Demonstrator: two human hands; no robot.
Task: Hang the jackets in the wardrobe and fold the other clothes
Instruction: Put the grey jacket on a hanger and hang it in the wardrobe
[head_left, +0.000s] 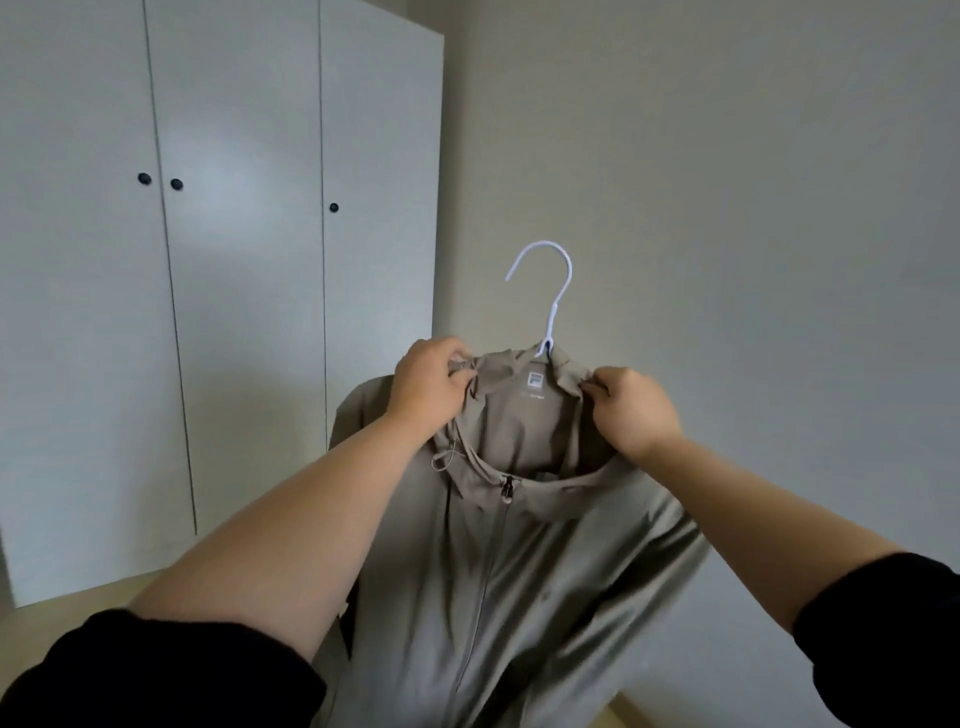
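Jacket (519, 597) hangs on the hanger (550, 291), its collar pinched by left grip (426, 384) and right grip (636, 410); next, likely, one frees to open the closed wardrobe (234, 312) to their left.

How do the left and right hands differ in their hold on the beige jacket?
The left hand sits higher than the right hand. The left hand bunches fabric of the jacket in its fingers; the right hand pinches the jacket's edge. Both hold the jacket up, either side of the hanger.
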